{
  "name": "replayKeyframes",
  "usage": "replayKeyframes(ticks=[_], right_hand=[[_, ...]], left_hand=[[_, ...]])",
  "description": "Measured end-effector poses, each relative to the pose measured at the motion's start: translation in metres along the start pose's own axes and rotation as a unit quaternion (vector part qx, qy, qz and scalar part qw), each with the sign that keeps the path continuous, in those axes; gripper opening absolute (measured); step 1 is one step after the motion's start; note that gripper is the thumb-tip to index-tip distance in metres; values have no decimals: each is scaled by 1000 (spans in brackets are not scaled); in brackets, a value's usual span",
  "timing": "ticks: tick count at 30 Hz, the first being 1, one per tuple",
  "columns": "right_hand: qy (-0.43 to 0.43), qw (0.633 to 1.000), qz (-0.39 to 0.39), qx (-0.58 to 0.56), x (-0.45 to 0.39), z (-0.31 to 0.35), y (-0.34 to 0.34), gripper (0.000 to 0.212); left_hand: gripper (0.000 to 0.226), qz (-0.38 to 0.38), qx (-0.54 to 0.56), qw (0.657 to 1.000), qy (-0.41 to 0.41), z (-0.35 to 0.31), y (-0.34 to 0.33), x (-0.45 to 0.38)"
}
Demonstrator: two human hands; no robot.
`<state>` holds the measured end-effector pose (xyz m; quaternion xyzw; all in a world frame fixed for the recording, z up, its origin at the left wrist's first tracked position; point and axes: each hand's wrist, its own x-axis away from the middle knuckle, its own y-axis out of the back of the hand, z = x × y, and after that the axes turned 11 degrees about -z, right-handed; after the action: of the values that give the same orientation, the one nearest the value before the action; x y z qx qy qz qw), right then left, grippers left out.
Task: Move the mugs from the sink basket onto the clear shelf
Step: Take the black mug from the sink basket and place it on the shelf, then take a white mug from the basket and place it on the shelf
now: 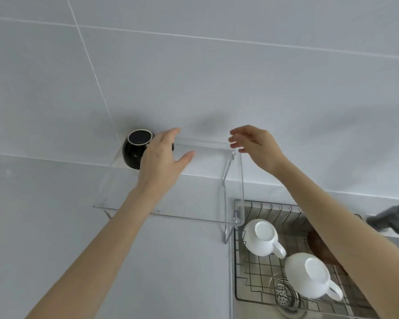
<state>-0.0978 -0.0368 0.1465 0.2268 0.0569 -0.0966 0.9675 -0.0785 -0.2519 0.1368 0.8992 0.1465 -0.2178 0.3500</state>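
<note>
White mugs [260, 237] upturned in wire basket [263, 272]

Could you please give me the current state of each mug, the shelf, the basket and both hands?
black mug: upside down on the shelf
clear shelf: holds only that mug
white mugs: upside down in the basket
sink basket: holds two mugs
left hand: open beside the black mug
right hand: open, empty
</note>
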Motion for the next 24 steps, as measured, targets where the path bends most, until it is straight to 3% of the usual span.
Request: replayKeyframes(ticks=[5, 11, 17, 24], right_hand=[[-50, 997, -49, 16, 49, -32, 68, 15], [-134, 987, -63, 59, 109, -91, 114, 18], [-188, 974, -25, 127, 130, -154, 109, 18], [-214, 958, 49, 182, 127, -208, 78, 16]], left_hand=[[45, 149, 72, 983, -74, -55, -45, 50], [47, 256, 101, 959, -70, -86, -105, 105], [65, 415, 12, 909, -37, -76, -166, 136], [72, 447, -78, 891, 9, -44, -209, 154]])
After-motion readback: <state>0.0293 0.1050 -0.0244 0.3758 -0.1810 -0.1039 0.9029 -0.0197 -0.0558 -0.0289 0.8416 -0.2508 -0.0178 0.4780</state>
